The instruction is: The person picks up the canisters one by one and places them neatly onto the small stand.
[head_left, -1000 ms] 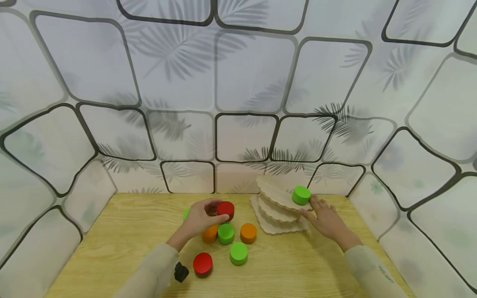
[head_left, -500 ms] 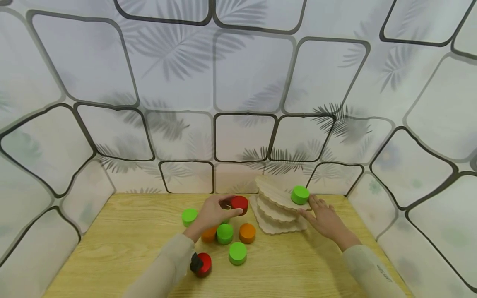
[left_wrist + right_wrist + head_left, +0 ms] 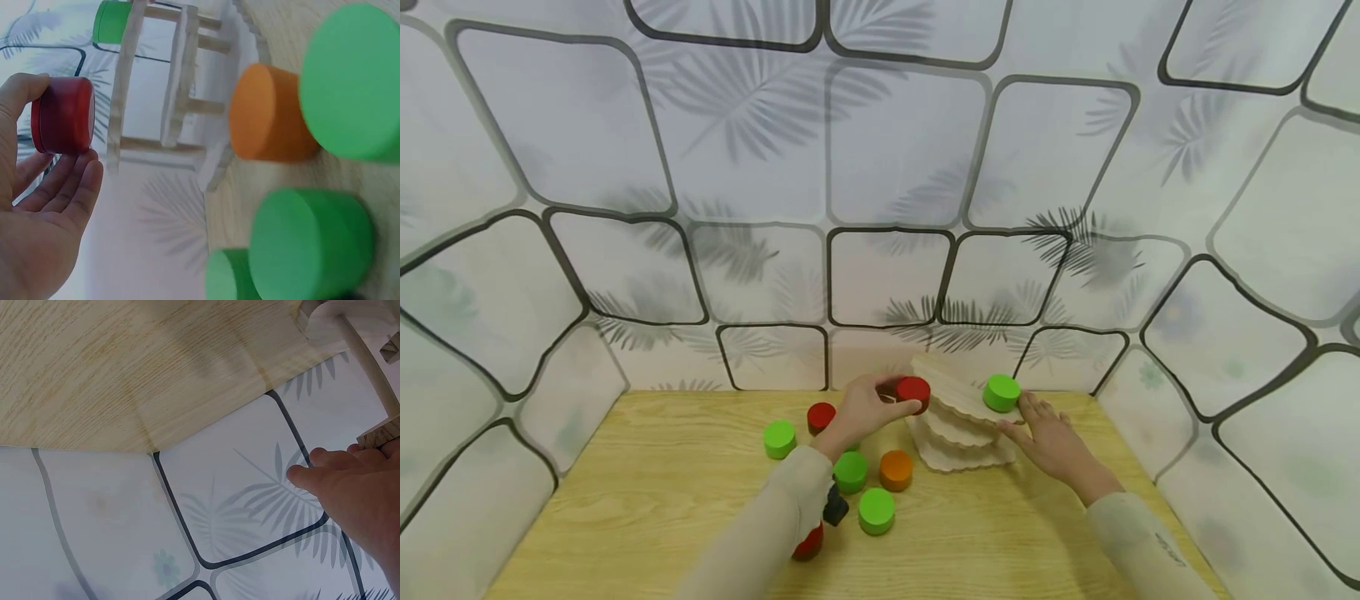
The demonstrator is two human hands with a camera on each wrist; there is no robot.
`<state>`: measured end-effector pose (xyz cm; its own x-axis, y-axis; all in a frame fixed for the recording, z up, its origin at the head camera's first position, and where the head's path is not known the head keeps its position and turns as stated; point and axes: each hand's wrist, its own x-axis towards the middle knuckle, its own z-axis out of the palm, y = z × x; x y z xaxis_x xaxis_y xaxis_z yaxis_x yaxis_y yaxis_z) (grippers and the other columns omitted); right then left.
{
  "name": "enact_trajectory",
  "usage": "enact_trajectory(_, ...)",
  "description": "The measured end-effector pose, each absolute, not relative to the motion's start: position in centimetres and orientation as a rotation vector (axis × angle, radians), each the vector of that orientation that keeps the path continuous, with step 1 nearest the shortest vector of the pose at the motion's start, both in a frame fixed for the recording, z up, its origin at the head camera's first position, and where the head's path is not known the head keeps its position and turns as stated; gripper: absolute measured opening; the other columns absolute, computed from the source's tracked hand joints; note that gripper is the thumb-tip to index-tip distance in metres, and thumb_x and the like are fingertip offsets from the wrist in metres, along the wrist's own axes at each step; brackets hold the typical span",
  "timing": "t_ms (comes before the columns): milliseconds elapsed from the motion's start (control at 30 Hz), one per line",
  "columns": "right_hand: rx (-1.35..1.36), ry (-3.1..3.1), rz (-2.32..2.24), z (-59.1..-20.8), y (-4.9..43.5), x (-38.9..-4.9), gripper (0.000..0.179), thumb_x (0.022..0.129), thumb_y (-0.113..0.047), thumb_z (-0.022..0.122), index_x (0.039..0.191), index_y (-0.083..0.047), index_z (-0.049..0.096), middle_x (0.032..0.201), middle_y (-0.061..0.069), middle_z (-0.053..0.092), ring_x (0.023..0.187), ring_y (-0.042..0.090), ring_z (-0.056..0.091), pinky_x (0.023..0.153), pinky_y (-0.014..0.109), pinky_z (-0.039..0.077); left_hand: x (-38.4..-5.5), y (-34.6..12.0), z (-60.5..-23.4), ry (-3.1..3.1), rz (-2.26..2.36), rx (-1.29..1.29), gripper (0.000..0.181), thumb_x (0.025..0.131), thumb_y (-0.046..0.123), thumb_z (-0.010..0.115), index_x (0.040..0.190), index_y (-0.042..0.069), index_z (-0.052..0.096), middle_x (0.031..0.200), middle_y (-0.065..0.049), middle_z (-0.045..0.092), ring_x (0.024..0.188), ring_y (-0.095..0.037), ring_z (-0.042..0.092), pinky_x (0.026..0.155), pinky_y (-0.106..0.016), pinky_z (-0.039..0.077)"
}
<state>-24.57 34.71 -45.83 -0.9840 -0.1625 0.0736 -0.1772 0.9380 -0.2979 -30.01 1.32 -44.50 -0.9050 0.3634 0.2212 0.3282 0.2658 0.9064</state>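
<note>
Room's tight up at 12 o'clock (12 = back wall (image 3: 887,275), 6 = the person). The wooden stand (image 3: 958,433) is close to it, and the table (image 3: 647,483) ends there too. A wide stretch of wood grain shows at 9 o'clock and more around 5. Closer in it's crowded: an orange cylinder (image 3: 896,471) is at roughly 7 o'clock from the stand, with green ones near it.

Left hand (image 3: 868,412) reaches in from about 7 with its forearm over the scatter, gripping a red cylinder (image 3: 913,393), thumb on the 6 o'clock side, fingers round the 12 side. That cylinder's up off the table by the stand's 9 o'clock side; the left wrist view shows a thin strip of wall between it and the top tier.

Right hand (image 3: 1056,442) comes in from 5, fingers fairly straight, thumb spread off, touching the stand's 3 o'clock end. Can't tell exactly how those fingertips sit.

The red cylinder is about upright, flat face up, stubby, wider across than tall. Top tier runs 10 to 4, with a light green cylinder (image 3: 1002,393) standing on it beside the right fingertips.
</note>
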Motion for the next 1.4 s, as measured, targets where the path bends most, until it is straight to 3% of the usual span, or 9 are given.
enact_trajectory(433, 0.244, -3.053, 0.401, -45.8, 34.6, -24.5, 0.086, 0.11, -0.057, 0.042, 0.159, 0.013, 0.029, 0.168, 0.033, 0.025, 0.151, 0.061, 0.027, 0.117, 0.08, 0.021, -31.2, 5.6, -43.8, 2.503, 1.67, 0.772, 0.058, 0.091, 0.029, 0.084, 0.139, 0.001, 0.066, 0.114, -0.012, 0.075, 0.102, -0.023, 0.069, 0.086, -0.033, 0.059)
enact_trajectory(767, 0.246, -3.026, 0.281, -45.7, 34.3, -24.4, 0.083, 0.11, -0.056, 0.043, 0.158, 0.011, 0.035, 0.167, 0.031, 0.03, 0.148, 0.06, 0.035, 0.115, 0.081, 0.026, -31.8, 7.5, -43.8, 2.561, 1.634, 0.783, 0.055, 0.09, 0.027, 0.085, 0.136, 0.003, 0.068, 0.111, -0.012, 0.076, 0.093, -0.017, 0.069, 0.081, -0.028, 0.058)
enact_trajectory(1400, 0.222, -3.038, 0.345, -46.0, 34.6, -24.5, 0.086, 0.11, -0.058, 0.042, 0.16, 0.01, 0.031, 0.168, 0.032, 0.026, 0.151, 0.06, 0.03, 0.118, 0.079, 0.022, -32.5, 9.5, -43.4, 2.615, 1.517, 0.795, 0.055, 0.092, 0.031, 0.083, 0.138, 0.004, 0.068, 0.113, -0.011, 0.076, 0.095, -0.018, 0.07, 0.082, -0.029, 0.059)
